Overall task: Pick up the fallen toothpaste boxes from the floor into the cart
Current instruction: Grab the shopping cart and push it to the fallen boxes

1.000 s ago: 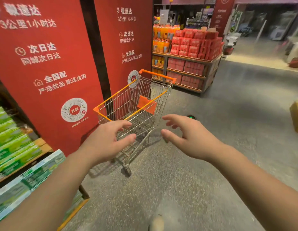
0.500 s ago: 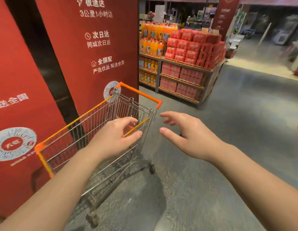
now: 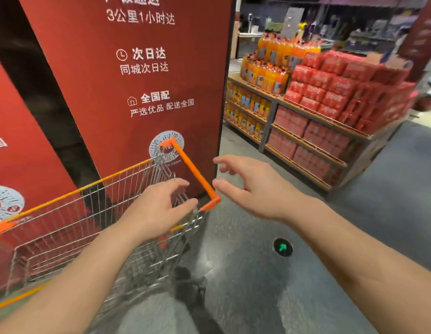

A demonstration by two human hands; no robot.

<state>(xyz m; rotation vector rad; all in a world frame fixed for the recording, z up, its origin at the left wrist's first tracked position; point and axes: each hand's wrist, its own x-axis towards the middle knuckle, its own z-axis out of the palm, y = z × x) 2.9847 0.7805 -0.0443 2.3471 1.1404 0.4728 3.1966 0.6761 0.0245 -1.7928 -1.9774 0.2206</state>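
Red store panels (image 3: 127, 92) and stocked shelves (image 3: 318, 112) surround you, no toothpaste boxes in view, so close your spread, empty left hand (image 3: 159, 210) and right hand (image 3: 248, 186) squarely around the cart (image 3: 65, 227)'s orange handle (image 3: 192, 172) before steering.

A tall red signboard (image 3: 147, 92) with white Chinese lettering stands on the grey floor (image 3: 354, 237). Beyond it, a wooden display shelf (image 3: 306, 143) carries orange juice bottles (image 3: 274, 66) beside stacked red packs (image 3: 342, 85). A round green arrow marker (image 3: 283, 247) is set into the floor.
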